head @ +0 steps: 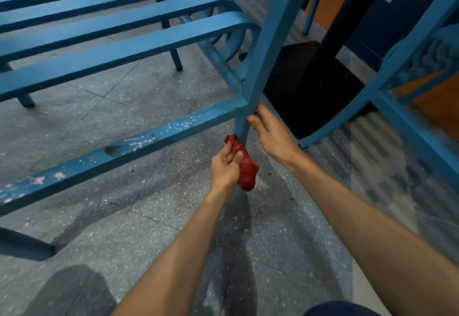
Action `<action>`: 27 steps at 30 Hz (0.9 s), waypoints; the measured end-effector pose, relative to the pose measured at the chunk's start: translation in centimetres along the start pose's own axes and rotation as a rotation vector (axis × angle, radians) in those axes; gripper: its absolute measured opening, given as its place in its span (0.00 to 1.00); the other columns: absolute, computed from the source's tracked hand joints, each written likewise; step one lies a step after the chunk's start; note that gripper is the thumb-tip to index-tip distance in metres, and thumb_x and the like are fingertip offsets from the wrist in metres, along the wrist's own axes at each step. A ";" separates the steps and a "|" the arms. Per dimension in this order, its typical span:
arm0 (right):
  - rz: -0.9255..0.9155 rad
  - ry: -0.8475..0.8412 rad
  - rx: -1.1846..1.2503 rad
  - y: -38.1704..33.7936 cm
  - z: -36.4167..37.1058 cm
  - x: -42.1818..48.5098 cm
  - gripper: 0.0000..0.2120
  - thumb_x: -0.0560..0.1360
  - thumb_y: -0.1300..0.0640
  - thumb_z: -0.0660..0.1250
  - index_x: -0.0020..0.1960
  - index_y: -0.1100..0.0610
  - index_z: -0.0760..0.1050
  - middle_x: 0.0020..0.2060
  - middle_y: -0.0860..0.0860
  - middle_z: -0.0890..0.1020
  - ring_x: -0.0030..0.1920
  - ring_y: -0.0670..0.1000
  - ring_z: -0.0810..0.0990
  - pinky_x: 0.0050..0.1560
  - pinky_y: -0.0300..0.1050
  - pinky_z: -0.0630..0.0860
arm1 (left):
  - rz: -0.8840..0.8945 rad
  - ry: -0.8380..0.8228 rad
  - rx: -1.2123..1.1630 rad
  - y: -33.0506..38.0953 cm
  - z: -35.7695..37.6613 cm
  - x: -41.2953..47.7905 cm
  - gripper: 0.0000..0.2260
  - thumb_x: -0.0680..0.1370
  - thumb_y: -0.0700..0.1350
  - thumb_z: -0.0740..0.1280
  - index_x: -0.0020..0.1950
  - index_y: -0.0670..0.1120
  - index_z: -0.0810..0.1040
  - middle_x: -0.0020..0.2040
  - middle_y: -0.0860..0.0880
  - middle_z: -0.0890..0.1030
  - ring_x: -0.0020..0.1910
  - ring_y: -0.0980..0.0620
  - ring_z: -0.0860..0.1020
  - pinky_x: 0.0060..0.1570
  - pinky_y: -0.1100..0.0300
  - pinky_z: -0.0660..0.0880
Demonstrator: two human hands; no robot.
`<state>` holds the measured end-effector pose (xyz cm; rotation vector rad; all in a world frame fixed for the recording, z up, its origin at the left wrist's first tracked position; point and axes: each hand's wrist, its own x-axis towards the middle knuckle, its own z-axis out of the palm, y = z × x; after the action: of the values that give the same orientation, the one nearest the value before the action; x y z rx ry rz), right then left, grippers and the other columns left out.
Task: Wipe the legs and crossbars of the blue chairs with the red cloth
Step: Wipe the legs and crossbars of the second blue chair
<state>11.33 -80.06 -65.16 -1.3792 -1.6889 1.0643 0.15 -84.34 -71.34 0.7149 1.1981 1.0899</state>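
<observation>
A blue slatted metal chair [119,50] fills the upper left. Its near leg [265,50] runs down the middle of the view, and a chipped crossbar [119,152] joins it from the left. My left hand [224,166] grips the bunched red cloth [246,166] and presses it against the bottom of that leg, just above the floor. My right hand [270,134] holds the same leg from the right, a little higher, at the height of the crossbar joint. The leg's foot is hidden behind the cloth.
A second blue chair [397,85] stands at the right, blurred. A black table post [347,18] on a black base plate [310,87] rises just behind the leg. The floor is grey speckled tile. My dark-clothed knee [342,309] shows at the bottom edge.
</observation>
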 end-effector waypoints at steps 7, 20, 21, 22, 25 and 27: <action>0.213 -0.063 -0.194 -3.5 -1.2 -1.4 0.20 0.81 0.54 0.58 0.72 0.49 0.63 0.63 0.48 0.76 0.61 0.46 0.75 0.55 0.39 0.72 | -0.073 -0.168 0.001 1.7 -1.9 -3.0 0.27 0.78 0.34 0.65 0.76 0.42 0.61 0.63 0.46 0.79 0.62 0.50 0.77 0.64 0.51 0.73; 0.512 0.103 0.678 -8.2 -0.5 -8.4 0.16 0.76 0.61 0.67 0.63 0.55 0.73 0.55 0.54 0.83 0.53 0.52 0.83 0.54 0.49 0.80 | -0.110 -0.273 -0.108 10.3 -0.7 -9.5 0.15 0.71 0.37 0.67 0.57 0.43 0.81 0.48 0.41 0.80 0.48 0.46 0.74 0.52 0.53 0.70; 0.488 0.145 0.668 -8.5 -0.5 -8.1 0.15 0.75 0.63 0.67 0.61 0.58 0.74 0.52 0.56 0.83 0.51 0.52 0.83 0.53 0.48 0.80 | -0.060 -0.298 -0.010 11.4 -0.8 -9.8 0.14 0.71 0.39 0.67 0.56 0.44 0.82 0.45 0.43 0.80 0.44 0.48 0.75 0.48 0.57 0.70; 0.450 0.206 0.636 -9.1 -0.4 -7.8 0.13 0.75 0.64 0.68 0.59 0.59 0.75 0.50 0.56 0.83 0.49 0.52 0.83 0.53 0.48 0.80 | 0.013 -0.309 0.120 12.8 -1.2 -10.1 0.12 0.74 0.39 0.67 0.56 0.44 0.82 0.43 0.46 0.82 0.41 0.50 0.78 0.46 0.62 0.73; 0.266 0.412 0.216 -10.7 -0.5 -6.5 0.14 0.72 0.59 0.71 0.57 0.55 0.75 0.48 0.49 0.82 0.49 0.48 0.81 0.57 0.48 0.77 | 0.279 -0.230 0.577 16.8 -3.0 -10.6 0.11 0.77 0.43 0.67 0.58 0.47 0.81 0.51 0.52 0.84 0.50 0.60 0.81 0.53 0.68 0.74; 0.152 0.474 -0.194 -11.5 -0.5 -5.9 0.17 0.73 0.52 0.71 0.60 0.51 0.73 0.50 0.42 0.79 0.50 0.43 0.77 0.52 0.37 0.73 | 0.413 -0.169 0.839 18.9 -5.0 -10.4 0.13 0.77 0.47 0.67 0.60 0.50 0.80 0.58 0.52 0.82 0.58 0.58 0.78 0.62 0.62 0.72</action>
<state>8.21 -86.89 -54.65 -1.7440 -1.3765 0.5933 -9.86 -87.89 -51.89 1.7239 1.3870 0.7967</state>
